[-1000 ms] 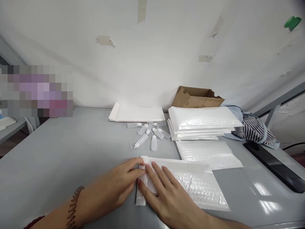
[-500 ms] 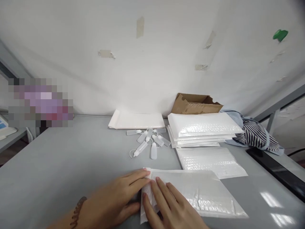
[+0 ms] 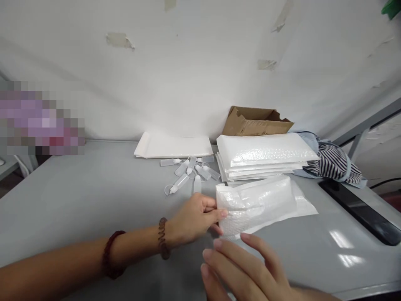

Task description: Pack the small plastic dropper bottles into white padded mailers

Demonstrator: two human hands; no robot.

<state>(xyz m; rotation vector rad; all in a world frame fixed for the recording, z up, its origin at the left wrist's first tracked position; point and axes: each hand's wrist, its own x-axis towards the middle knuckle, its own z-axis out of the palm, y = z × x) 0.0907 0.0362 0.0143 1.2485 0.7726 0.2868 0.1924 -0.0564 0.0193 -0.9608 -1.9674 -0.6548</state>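
My left hand [image 3: 196, 217] pinches the left end of a white bubble mailer [image 3: 253, 205] between thumb and fingers. The mailer is bent and bulging, and it lies partly over a second flat mailer [image 3: 305, 207]. My right hand [image 3: 241, 267] is below it, fingers spread and holding nothing. Its fingertips are very close to the mailer's lower edge, but I cannot tell whether they touch. Several small plastic dropper bottles [image 3: 188, 173] lie in a loose group just beyond my left hand. A stack of bubble mailers [image 3: 266, 152] sits to their right.
The grey table [image 3: 94, 188] runs to a white wall. A pile of flat white envelopes [image 3: 173, 146], a torn cardboard box [image 3: 255, 122] and striped cloth [image 3: 333, 164] stand along the back. A black strip [image 3: 360, 211] lies at right. A pixelated patch covers the far left.
My left hand has lifted and bent the mailer, which was flat, and carried it up and to the right over the other mailer. My right hand has come off it. The view has tilted slightly.
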